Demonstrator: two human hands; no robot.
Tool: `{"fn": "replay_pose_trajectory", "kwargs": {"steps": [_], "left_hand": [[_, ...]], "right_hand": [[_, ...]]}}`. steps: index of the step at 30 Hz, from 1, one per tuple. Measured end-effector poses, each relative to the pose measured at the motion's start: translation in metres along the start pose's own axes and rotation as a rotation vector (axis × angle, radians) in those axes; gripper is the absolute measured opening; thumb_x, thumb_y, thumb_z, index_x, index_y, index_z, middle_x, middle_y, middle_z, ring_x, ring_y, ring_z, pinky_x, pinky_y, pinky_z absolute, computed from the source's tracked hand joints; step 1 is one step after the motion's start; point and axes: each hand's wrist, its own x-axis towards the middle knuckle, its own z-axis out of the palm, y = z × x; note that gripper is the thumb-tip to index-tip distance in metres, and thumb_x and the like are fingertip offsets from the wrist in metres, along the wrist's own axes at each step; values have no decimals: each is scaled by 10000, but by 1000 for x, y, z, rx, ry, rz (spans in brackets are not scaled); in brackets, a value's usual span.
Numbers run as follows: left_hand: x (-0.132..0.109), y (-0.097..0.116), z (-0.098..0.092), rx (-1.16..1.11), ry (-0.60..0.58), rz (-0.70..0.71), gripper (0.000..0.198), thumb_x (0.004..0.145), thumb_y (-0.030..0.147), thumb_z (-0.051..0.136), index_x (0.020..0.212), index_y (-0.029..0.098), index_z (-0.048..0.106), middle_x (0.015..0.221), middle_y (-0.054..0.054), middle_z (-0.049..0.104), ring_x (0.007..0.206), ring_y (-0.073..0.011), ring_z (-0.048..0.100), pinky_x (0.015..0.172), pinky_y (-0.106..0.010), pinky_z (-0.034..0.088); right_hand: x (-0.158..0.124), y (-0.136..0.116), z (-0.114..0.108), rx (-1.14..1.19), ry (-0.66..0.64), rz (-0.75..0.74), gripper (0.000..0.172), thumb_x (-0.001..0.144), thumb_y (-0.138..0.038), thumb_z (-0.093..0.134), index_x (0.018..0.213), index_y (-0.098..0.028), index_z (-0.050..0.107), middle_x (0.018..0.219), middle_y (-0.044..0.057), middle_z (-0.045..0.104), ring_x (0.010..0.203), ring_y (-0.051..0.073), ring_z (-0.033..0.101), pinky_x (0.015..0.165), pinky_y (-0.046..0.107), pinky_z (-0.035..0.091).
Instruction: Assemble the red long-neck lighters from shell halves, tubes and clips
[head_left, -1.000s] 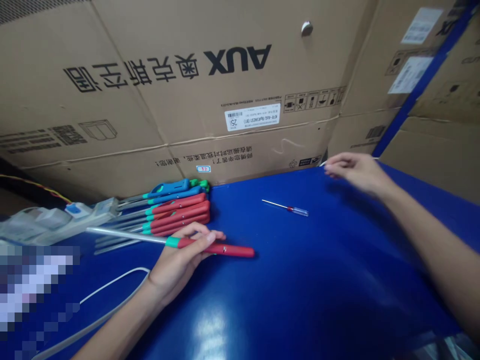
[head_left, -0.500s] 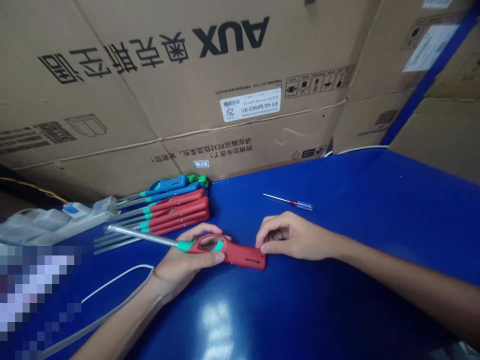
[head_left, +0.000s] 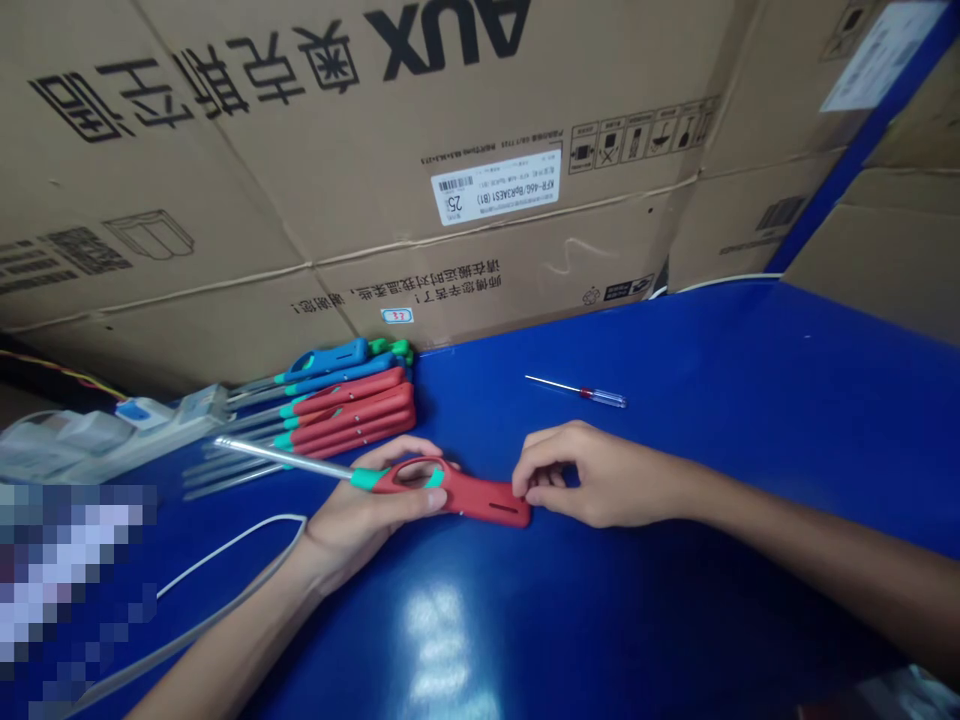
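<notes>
A red gas lighter [head_left: 480, 494] with a green collar, a green trigger and a long metal barrel lies across the fingers of my left hand [head_left: 375, 510]. The barrel points left, and my left thumb presses on the handle beside the trigger. At the butt end of the handle is my right hand [head_left: 585, 475], its thumb and index finger pinched together against the corner. Whatever sits between those fingertips is hidden. A small screwdriver [head_left: 602, 398] with a clear handle lies on the blue table [head_left: 675, 610] beyond my right hand.
Several red lighters [head_left: 360, 415] and blue lighters [head_left: 330, 358] are stacked at the back left. A white power strip [head_left: 202, 408] with plugs lies left of them. A white cable [head_left: 225, 548] runs by my left forearm. A large cardboard box [head_left: 360, 200] stands along the back.
The view has tilted slightly, so the scene sits a little higher in the picture. Both hands keep nearly the same hold at the lighter.
</notes>
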Motion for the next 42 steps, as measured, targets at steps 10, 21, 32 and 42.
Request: {"fn": "replay_pose_trajectory", "kwargs": {"steps": [10,21,32,42], "left_hand": [[-1,0,0,13,-18,-14,352,622,127,836,917,167,651,940,-66,733,850,-176,693,760,-277,582],[0,-2,-1,-5,-37,-12,382,612,120,847,928,150,635,934,-62,733,852,-174,693,754,-281,591],[-1,0,4,-75,-53,-14,424,575,127,860,905,125,593,839,-61,720,762,-175,692,720,-320,597],[-1,-5,-1,-109,-88,-5,439,568,126,859,907,125,580,854,-62,706,754,-163,683,715,-313,588]], "right_hand": [[-1,-1,-1,-46,-20,-5,203,753,-44,565,859,-150,703,810,36,656,657,113,555,609,227,450],[-3,-3,-8,-145,-74,35,172,758,-75,586,876,-152,685,823,20,641,693,110,547,640,225,434],[-13,-1,-19,-323,-241,214,66,819,-235,594,835,-222,656,871,17,623,811,162,543,679,267,391],[-7,20,6,-281,-165,297,265,736,-493,689,784,-233,667,740,6,610,688,152,523,600,248,373]]}}
